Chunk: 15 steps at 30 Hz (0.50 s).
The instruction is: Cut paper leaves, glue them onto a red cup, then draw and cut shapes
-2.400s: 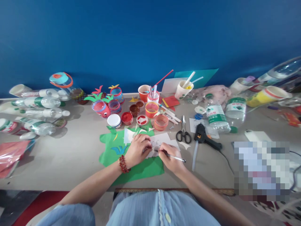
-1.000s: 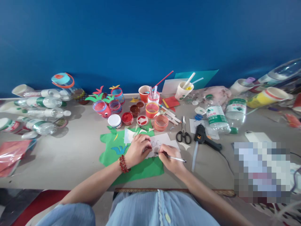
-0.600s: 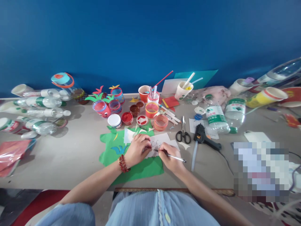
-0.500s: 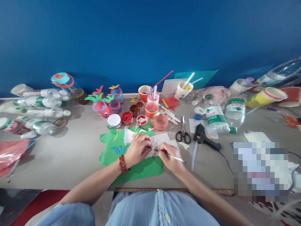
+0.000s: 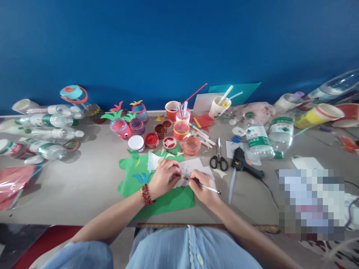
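Works at the near edge of a grey table (image 5: pixel 92 186), backed at the far edge by a blue wall. Broad bare tabletop to the left of the green paper sheet (image 5: pixel 165 201), and only a narrow strip on the right before the black glue gun (image 5: pixel 244 164). Presses the left hand (image 5: pixel 164 178) on a white paper (image 5: pixel 195 164) lying on the green sheet, near centre, fingers curled with tips down; cannot tell whether anything is pinched under them. Pinches a thin silver pen (image 5: pixel 211 189) in the right hand (image 5: pixel 202 188), thumb and fingers closed tight round it, tip on the white paper just beside the left fingertips, among small drawn circles. Just beyond, low containers: an open pot of brown paint (image 5: pixel 160 130), an open pot of red paint (image 5: pixel 152 140), a pot shut under a white lid (image 5: pixel 136 143), an orange-rimmed tub (image 5: pixel 181 130). Farther back, an orange paper cup (image 5: pixel 171 110) and a white cup (image 5: pixel 217 108) with yellow paint and two pale sticks. One pair of black-handled scissors (image 5: pixel 218 160) right of the paper, blades pointing far; one glue gun; two green-labelled plastic bottles (image 5: pixel 256 140) at the right; one red bead bracelet (image 5: pixel 146 195) on the left wrist.
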Each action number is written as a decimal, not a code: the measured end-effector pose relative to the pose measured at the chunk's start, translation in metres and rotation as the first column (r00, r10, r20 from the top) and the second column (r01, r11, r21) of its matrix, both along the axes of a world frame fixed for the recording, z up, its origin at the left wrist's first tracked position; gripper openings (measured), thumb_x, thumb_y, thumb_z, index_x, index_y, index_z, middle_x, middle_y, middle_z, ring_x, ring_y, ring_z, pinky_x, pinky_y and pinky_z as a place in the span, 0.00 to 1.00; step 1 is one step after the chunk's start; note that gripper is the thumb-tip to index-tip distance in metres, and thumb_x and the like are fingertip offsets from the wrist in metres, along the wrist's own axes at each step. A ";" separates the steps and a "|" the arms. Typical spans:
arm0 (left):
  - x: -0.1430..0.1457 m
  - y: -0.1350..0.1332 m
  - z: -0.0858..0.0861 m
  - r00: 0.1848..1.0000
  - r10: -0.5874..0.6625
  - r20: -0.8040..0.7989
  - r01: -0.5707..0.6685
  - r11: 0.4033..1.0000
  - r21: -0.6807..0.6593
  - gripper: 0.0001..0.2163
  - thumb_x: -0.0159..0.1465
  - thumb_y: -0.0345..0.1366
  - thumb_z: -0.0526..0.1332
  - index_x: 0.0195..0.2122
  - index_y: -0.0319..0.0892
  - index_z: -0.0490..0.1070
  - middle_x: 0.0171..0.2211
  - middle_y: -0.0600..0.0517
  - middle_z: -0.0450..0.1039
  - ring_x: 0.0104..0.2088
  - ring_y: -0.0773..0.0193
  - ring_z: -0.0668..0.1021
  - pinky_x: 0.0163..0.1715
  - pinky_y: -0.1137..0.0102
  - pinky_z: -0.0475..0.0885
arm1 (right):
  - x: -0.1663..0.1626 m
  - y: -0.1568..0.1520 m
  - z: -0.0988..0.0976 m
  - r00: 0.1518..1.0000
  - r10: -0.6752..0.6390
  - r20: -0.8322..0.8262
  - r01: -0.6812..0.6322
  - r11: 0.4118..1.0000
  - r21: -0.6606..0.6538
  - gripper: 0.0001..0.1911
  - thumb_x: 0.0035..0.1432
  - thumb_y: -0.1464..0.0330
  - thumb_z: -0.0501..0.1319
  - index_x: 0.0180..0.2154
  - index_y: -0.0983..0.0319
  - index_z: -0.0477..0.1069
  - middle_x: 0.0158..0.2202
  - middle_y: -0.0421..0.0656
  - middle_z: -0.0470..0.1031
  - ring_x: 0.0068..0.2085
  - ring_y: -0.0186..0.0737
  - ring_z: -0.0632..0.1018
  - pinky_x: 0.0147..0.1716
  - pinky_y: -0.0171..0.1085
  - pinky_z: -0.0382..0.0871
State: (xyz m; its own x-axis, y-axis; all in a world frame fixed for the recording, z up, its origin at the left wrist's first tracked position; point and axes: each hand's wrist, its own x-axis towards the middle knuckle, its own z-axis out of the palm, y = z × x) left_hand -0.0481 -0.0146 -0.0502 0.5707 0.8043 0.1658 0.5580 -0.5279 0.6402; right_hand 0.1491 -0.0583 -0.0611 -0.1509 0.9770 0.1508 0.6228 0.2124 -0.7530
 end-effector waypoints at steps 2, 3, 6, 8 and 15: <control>0.000 0.000 0.000 1.000 0.000 0.001 0.000 1.000 0.002 0.02 0.62 0.32 0.60 0.33 0.44 0.72 0.44 0.50 0.71 0.46 0.57 0.71 0.49 0.59 0.65 | 0.000 0.000 0.000 1.000 0.004 0.002 -0.004 1.000 -0.005 0.07 0.55 0.71 0.54 0.25 0.59 0.64 0.20 0.37 0.66 0.23 0.35 0.68 0.26 0.33 0.57; 0.000 0.000 0.000 1.000 0.000 0.000 0.000 1.000 0.002 0.02 0.62 0.32 0.60 0.33 0.44 0.72 0.44 0.50 0.71 0.46 0.57 0.71 0.49 0.59 0.65 | 0.000 0.000 0.000 1.000 0.007 0.003 -0.007 1.000 -0.007 0.07 0.55 0.71 0.54 0.25 0.59 0.63 0.20 0.37 0.66 0.23 0.35 0.68 0.26 0.33 0.57; 0.000 0.000 0.000 1.000 0.000 -0.007 0.000 1.000 0.001 0.02 0.62 0.32 0.60 0.33 0.44 0.72 0.44 0.50 0.71 0.46 0.57 0.71 0.49 0.59 0.65 | 0.000 0.000 0.001 1.000 0.015 0.003 -0.015 1.000 -0.006 0.07 0.55 0.71 0.54 0.25 0.59 0.63 0.19 0.36 0.66 0.22 0.34 0.68 0.26 0.33 0.57; 0.000 0.000 0.000 1.000 0.002 -0.008 -0.002 1.000 0.003 0.03 0.62 0.32 0.60 0.33 0.45 0.72 0.44 0.50 0.71 0.46 0.56 0.72 0.48 0.59 0.65 | 0.000 0.000 0.001 1.000 0.018 0.003 -0.018 1.000 -0.004 0.07 0.55 0.71 0.54 0.25 0.59 0.63 0.19 0.36 0.66 0.23 0.34 0.68 0.26 0.33 0.57; 0.000 -0.001 -0.002 1.000 0.001 -0.003 -0.001 1.000 0.010 0.02 0.62 0.32 0.61 0.33 0.44 0.72 0.44 0.50 0.71 0.46 0.57 0.71 0.49 0.60 0.65 | 0.001 0.000 0.002 0.999 0.039 0.000 -0.039 0.999 -0.003 0.07 0.54 0.72 0.54 0.24 0.59 0.63 0.20 0.37 0.68 0.23 0.34 0.69 0.26 0.32 0.57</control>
State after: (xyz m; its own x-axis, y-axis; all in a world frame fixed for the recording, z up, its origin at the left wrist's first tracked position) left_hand -0.0485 -0.0156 -0.0518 0.5704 0.8031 0.1720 0.5605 -0.5337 0.6332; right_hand 0.1498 -0.0584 -0.0587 -0.1885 0.9708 0.1482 0.6144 0.2343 -0.7534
